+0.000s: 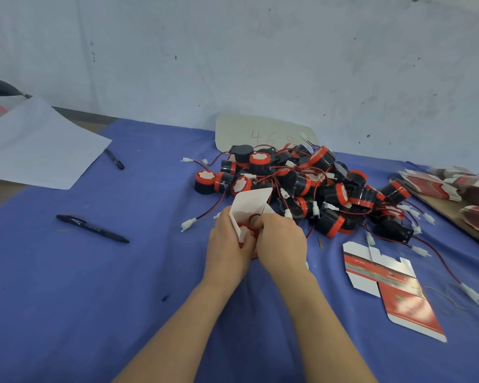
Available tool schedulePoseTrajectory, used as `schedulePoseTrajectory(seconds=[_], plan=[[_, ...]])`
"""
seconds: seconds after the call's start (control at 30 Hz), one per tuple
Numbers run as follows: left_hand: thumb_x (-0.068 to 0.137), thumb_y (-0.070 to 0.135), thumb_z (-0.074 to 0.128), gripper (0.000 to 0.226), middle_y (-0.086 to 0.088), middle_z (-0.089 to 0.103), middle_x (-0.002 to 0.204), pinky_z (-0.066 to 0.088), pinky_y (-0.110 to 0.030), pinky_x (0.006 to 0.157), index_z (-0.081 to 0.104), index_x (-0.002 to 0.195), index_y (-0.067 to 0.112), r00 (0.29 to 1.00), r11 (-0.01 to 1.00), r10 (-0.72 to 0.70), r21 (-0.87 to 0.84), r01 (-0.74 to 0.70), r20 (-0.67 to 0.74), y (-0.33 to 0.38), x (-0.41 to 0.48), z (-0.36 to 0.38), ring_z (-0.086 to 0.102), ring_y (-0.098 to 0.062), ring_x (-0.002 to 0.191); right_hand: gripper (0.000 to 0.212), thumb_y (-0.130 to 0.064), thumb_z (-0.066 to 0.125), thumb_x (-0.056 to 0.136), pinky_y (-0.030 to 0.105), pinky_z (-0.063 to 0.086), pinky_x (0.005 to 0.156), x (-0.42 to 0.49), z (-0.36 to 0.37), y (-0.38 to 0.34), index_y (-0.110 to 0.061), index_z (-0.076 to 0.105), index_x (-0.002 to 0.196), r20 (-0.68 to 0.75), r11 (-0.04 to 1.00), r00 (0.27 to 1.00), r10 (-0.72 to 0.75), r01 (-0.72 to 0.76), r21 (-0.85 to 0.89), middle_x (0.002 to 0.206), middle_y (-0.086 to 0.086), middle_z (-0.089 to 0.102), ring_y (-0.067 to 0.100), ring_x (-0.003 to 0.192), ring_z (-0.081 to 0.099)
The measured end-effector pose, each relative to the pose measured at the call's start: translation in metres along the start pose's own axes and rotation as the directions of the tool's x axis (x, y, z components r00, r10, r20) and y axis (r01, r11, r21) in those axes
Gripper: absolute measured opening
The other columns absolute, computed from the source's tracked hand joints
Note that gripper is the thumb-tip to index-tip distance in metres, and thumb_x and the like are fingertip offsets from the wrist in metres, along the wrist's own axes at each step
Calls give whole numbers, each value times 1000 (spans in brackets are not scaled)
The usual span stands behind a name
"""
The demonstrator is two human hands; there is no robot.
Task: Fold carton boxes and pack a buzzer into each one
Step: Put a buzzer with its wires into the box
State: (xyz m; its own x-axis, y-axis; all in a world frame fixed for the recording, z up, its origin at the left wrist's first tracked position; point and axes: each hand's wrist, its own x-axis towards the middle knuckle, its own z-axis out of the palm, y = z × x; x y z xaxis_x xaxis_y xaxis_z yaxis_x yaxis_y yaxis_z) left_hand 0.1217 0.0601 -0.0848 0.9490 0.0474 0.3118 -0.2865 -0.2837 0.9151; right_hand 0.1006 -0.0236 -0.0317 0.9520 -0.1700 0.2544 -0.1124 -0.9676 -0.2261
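At the middle of the blue cloth, my left hand (227, 244) grips a small white and red carton box (250, 207) whose top flaps stand open. My right hand (281, 241) holds the box from the right side, its fingers curled at the opening, where a red buzzer top (246, 226) shows inside. Behind the hands lies a pile of black and red buzzers (310, 183) with red wires and white plugs. A flat unfolded carton (393, 288) lies on the cloth to the right.
Stacks of flat cartons (454, 189) sit on a board at the right edge. Two black pens (91, 228) (114, 158) lie on the left of the cloth, near a white paper sheet (36, 147). A card marked 46 (260, 131) leans against the wall.
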Motion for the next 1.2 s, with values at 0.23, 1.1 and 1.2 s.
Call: schedulePoseTrajectory(seconds=[0.23,1.1,1.2], plan=[[84,12,55,41,4,58,119,56,-46,81,45,122,27,1000,999,-23,-37,23,1,-1,1,-1,58,-19,104,23,-10,49,92,26,30,55,-7,0,-1,-18,65,105,-34,1000,999,14,-14,18,101,1,38,20,74,43],[86,18,55,42,7,55,111,48,-26,75,45,127,21,999,997,36,71,-37,17,-6,2,2,54,-14,100,24,-11,47,89,25,38,52,-3,-10,16,-18,67,102,5,960,999,51,-51,275,79,-1,62,19,71,56],[88,24,60,33,8,58,109,53,-29,73,44,116,28,1000,997,8,71,-10,18,-6,3,3,57,-13,97,17,-26,55,89,28,43,50,-5,-11,15,-17,65,79,-93,914,994,57,-14,405,63,-7,60,13,62,55]])
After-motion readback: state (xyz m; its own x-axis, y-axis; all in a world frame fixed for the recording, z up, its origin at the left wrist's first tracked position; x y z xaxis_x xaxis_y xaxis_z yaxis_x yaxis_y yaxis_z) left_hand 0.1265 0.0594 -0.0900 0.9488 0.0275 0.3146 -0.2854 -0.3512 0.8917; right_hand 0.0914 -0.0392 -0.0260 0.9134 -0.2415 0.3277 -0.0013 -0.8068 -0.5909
